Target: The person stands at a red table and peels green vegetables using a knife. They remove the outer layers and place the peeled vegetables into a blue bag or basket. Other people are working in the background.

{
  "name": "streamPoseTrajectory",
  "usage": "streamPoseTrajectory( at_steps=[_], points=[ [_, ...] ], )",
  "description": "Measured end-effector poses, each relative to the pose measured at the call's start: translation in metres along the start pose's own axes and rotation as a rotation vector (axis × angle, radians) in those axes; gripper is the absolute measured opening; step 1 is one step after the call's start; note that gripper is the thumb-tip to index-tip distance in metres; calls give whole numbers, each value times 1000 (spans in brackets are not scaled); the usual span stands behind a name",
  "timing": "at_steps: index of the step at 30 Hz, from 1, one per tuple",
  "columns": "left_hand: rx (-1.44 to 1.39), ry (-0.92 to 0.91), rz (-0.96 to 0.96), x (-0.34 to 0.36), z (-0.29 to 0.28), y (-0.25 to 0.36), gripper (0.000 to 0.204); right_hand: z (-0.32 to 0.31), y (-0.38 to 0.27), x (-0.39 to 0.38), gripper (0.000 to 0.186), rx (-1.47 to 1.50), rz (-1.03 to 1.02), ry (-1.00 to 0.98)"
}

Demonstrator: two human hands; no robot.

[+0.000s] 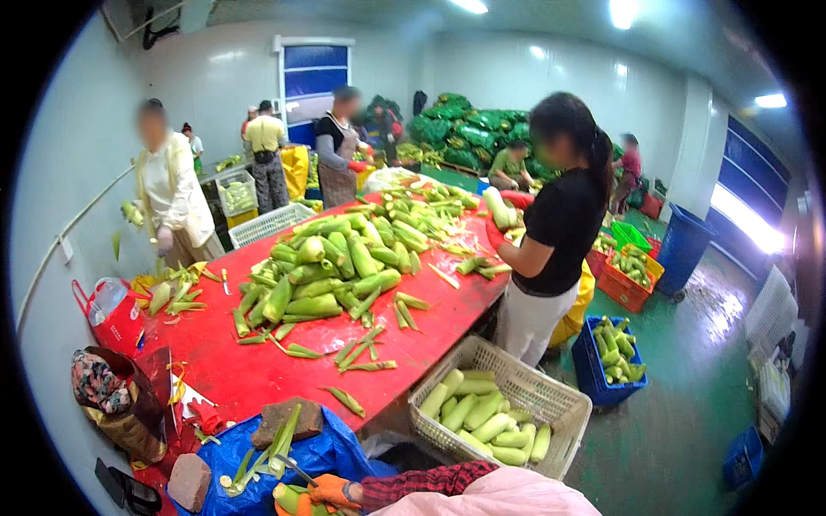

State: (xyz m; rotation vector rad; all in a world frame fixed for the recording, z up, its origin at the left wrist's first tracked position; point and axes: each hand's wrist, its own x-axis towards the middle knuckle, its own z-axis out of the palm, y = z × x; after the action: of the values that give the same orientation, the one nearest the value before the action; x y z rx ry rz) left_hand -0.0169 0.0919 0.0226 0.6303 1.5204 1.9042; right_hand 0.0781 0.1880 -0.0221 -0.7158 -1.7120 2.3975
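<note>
— Orange glove at the bottom edge: is that hand gripping anything?

— Yes. The right hand (pixel 335 492) is closed round a cob (pixel 291 499), fingers wrapped on its near end. The cob lies low in the picture, over the blue tarp (pixel 340 447), just in front of the person.

— And the left hand?

— I can't find it. It seems to be below the frame, so nothing can be said of its grip.

— How far along does the husking look?

— Partway, I'd judge. The white basket (pixel 570 411) beside the table holds a single layer of pale, stripped cobs and has plenty of room above them. Torn husk strips (pixel 280 440) lie on the tarp, and more are scattered across the red table (pixel 249 370).

— What's left?

— A lot. A long heap (pixel 335 267) of cobs in their green leaves runs down the middle of the table, well apart from the gloved hand. The held cob shows green at its far end, so it looks unfinished too.

— Anyone else at the heap?

— A person in a black top (pixel 559 224) stands at the table's right side, and others work further back.
</note>
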Motion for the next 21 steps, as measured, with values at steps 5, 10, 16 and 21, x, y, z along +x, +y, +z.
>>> streamPoseTrajectory(
  at_steps=[5,10,16,21],
  points=[
    [50,37,-7,14,-1,7,51,-42,-12,7,24,-85,-141,196],
    [61,161,52,-4,-40,23,50,-47,-40,30,26,-340,14,275],
    [61,80,174,-8,-29,41,57,-23,-83,9,49,-229,3,134],
    [151,130,256,-21,-41,49,59,17,-127,-13,51,-173,-55,-137]
  ],
)
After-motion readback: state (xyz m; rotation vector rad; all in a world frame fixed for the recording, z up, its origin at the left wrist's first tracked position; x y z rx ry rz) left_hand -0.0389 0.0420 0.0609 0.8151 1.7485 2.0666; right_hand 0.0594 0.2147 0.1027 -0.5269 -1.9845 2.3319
